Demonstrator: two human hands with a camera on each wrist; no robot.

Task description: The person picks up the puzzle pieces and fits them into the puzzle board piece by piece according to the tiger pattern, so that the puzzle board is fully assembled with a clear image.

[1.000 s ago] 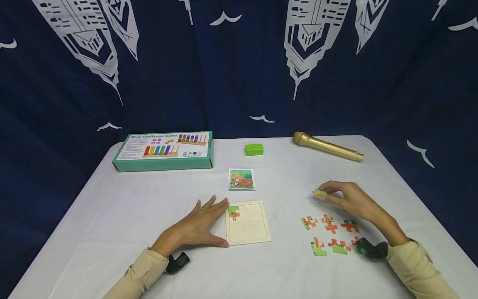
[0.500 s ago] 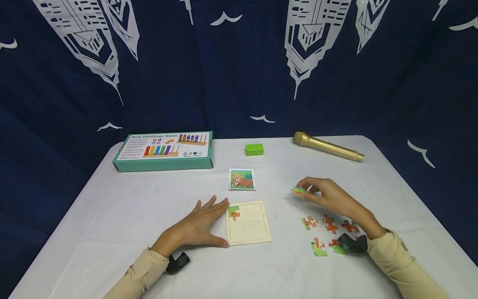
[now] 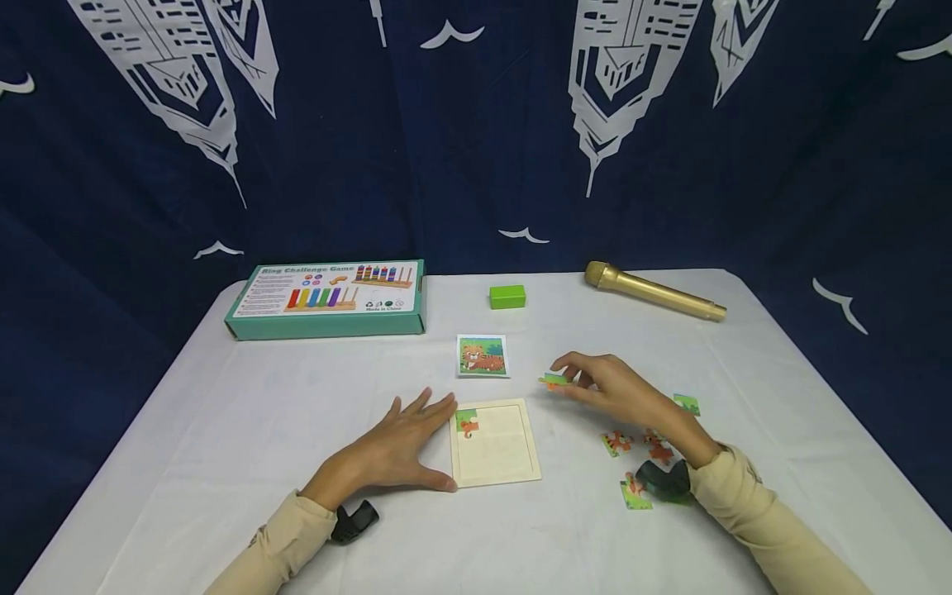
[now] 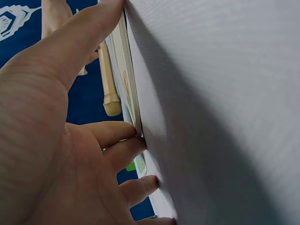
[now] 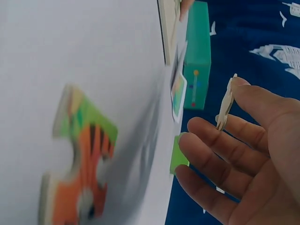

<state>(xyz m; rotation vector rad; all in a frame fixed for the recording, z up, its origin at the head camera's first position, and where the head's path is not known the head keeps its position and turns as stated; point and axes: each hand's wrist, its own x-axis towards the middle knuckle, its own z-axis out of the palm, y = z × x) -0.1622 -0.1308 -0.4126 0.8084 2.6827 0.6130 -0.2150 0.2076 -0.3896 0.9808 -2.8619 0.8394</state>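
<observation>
My left hand [image 3: 402,442] lies with spread fingers against the left side of a pale wooden puzzle tray [image 3: 494,459]; thumb and forefinger touch its edge in the left wrist view. One green and orange puzzle piece [image 3: 466,421] sits in the tray's upper left corner. Between thumb and forefinger, my right hand [image 3: 613,388] pinches another puzzle piece [image 3: 554,380] above the table, right of the tray. The right wrist view shows that held piece [image 5: 226,105] nearly edge-on. Several loose pieces [image 3: 635,493] lie to the right, some hidden under the right forearm.
A tiger picture card [image 3: 482,357] lies behind the tray, with a green block [image 3: 507,297] farther back. A green Ring Challenge Game box [image 3: 327,302] stands at back left. A gold microphone [image 3: 654,291] lies at back right.
My right hand has moved left with the pinched puzzle piece, from over the loose pieces toward the tray. A loose green piece has come into sight behind its wrist. My left hand stays put.
</observation>
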